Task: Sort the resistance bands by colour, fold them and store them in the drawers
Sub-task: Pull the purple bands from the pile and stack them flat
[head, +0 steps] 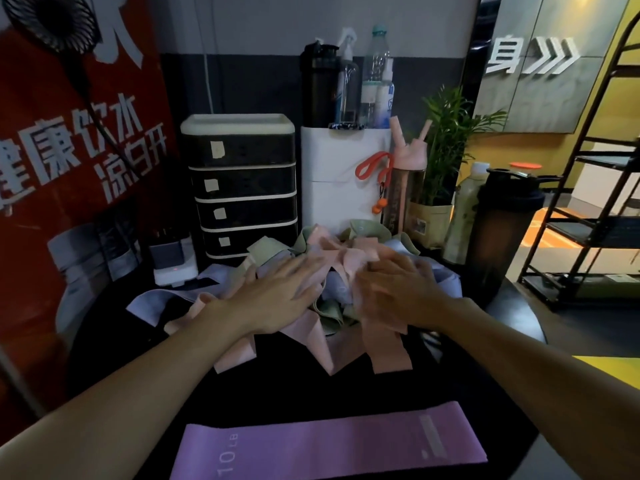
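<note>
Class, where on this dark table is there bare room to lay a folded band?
Bare: the table strip between the band pile and the flat purple band. Crowded: the back, from drawer unit to black shaker; left hand and right hand rest on the pile.

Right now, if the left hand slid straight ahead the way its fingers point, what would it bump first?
Probably the crumpled pink band in the middle of the heap, right past the left hand's fingers. Depth is unclear.
</note>
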